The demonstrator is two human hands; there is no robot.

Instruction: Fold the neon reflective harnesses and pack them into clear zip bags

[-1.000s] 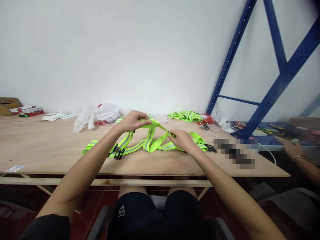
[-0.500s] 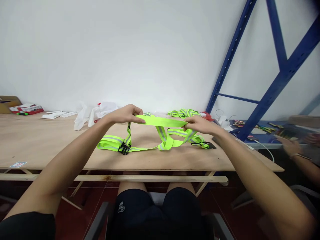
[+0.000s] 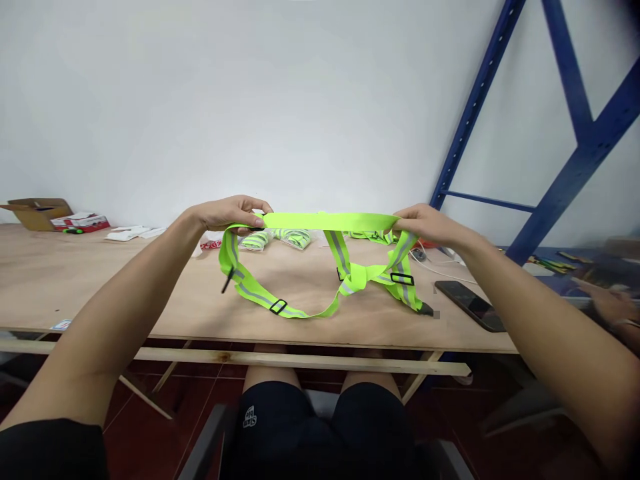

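Stretched between my hands is a neon yellow-green reflective harness (image 3: 330,222), its top strap taut and level above the table. My left hand (image 3: 237,213) pinches the strap's left end near a black fitting. At the other end, my right hand (image 3: 425,223) grips the strap between thumb and fingers. Grey-striped straps hang below in loops, with a black slider (image 3: 279,307) at the lower left and another black slider (image 3: 401,279) on the right. A crossing of straps (image 3: 356,277) hangs near the middle. The dark end piece (image 3: 425,309) is at the lower right.
Bagged reflective straps (image 3: 295,238) lie behind the harness on the wooden table (image 3: 175,293). A phone (image 3: 470,305) rests at the right. An open carton (image 3: 40,213) stands far left. Blue rack posts (image 3: 480,93) rise on the right, near another person's blurred hand (image 3: 607,303).
Both hands have risen, lifting more of the harness off the table. My left hand has moved left, widening the stretch. The view has shifted, and the phone now shows more fully.
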